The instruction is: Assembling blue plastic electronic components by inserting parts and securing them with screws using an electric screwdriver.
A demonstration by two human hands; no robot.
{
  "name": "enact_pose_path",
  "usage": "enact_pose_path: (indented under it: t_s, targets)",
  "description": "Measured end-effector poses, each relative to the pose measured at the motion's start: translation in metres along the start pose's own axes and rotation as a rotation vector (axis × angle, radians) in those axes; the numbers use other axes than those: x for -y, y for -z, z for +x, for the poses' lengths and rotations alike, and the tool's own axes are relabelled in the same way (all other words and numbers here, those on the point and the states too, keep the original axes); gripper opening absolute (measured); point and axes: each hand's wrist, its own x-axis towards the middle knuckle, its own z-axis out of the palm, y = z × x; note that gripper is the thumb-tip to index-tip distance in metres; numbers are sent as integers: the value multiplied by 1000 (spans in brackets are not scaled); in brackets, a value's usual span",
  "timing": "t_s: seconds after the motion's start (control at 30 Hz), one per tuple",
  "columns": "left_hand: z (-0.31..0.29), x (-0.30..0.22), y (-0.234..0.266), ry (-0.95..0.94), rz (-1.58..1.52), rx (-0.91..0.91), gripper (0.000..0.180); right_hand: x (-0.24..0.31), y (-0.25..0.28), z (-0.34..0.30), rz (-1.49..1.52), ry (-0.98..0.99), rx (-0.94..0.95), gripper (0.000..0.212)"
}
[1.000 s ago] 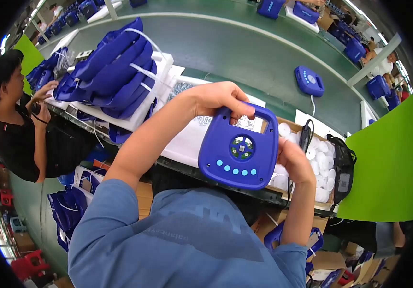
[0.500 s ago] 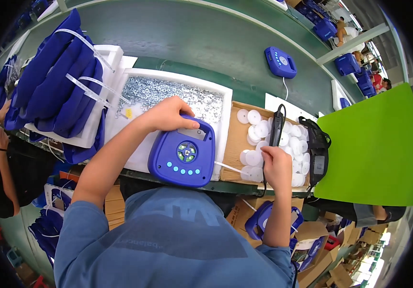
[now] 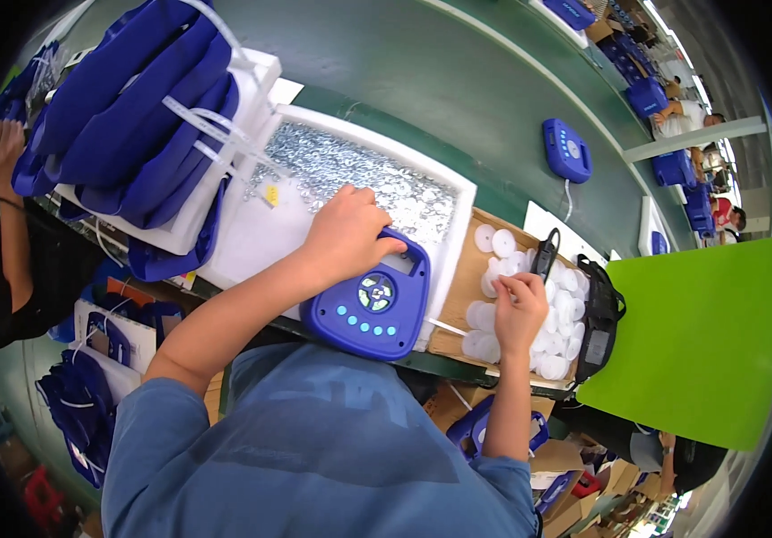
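A blue moulded casing [image 3: 370, 309] with a carry handle and a row of light-blue round dots rests near the table's front edge. My left hand [image 3: 352, 235] is wrapped over its handle, and a white strap runs from its right side. Many thin white plastic discs [image 3: 555, 323] fill the cardboard tray [image 3: 462, 296] to the right. Over them my right hand [image 3: 520, 314] is closed with its fingertips pinched; what they hold is hidden. A slim black tool [image 3: 545, 255] with a loop at its top stands out just beyond the right knuckles.
A white foam tray [image 3: 444, 202] holds many small metal parts. Stacked blue casings with white straps [image 3: 135, 117] rise on the left. A black bag [image 3: 597, 318] and a green panel [image 3: 682, 341] border the disc tray. Another casing [image 3: 568, 151] lies farther back. A co-worker's hand [image 3: 5, 148] shows at far left.
The view has turned, so the table slants more. My right hand has shifted slightly left against the disc tray and covers more of the black tool's lower end. My left hand still grips the handle.
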Motion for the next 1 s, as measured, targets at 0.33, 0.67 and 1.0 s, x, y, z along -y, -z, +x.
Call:
enact_pose_path:
  t_s: [0.33, 0.67, 1.0]
  targets:
    - [-64, 12, 29, 138, -281, -173, 34, 147, -12, -23, 308, 328, 235, 25]
    - [-111, -2, 24, 129, -360, -139, 57, 155, -16, -9, 346, 273, 389, 60]
    - [-110, -5, 24, 183, -414, -102, 58, 150, -24, -13, 382, 124, 421, 70]
